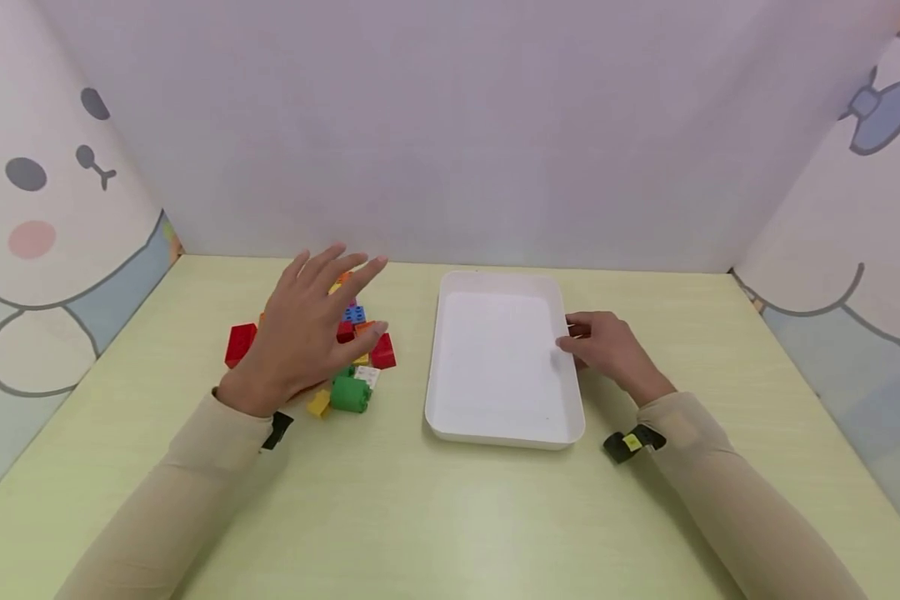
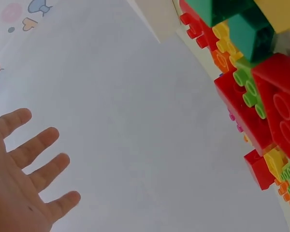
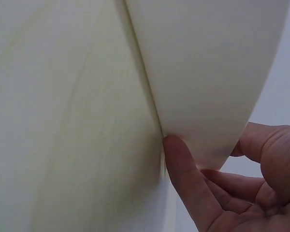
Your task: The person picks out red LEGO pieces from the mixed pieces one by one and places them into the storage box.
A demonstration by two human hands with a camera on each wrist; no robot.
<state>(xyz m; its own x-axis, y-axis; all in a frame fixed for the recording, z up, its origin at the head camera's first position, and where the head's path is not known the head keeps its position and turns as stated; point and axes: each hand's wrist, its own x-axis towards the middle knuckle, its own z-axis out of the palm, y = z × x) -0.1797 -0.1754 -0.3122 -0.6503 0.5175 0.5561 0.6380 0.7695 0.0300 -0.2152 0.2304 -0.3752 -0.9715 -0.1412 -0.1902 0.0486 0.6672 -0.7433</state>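
Observation:
A white rectangular tray (image 1: 506,367) lies on the table with nothing in it. My right hand (image 1: 607,350) pinches its right rim, thumb over the edge and fingers against the outer wall; the right wrist view shows the fingers (image 3: 183,169) on the tray's side (image 3: 203,82). Over a pile of toy building bricks on the left hovers my left hand (image 1: 303,325), its fingers spread and holding nothing. Red bricks (image 1: 382,351), a green brick (image 1: 350,394) and a blue brick (image 1: 354,314) show around it, while the hand hides part of the pile.
The pale wooden table (image 1: 390,517) ends at a plain back wall (image 1: 450,142). Cartoon-printed panels stand at both sides. A small yellow brick (image 1: 318,404) lies at the pile's near edge, left of the tray.

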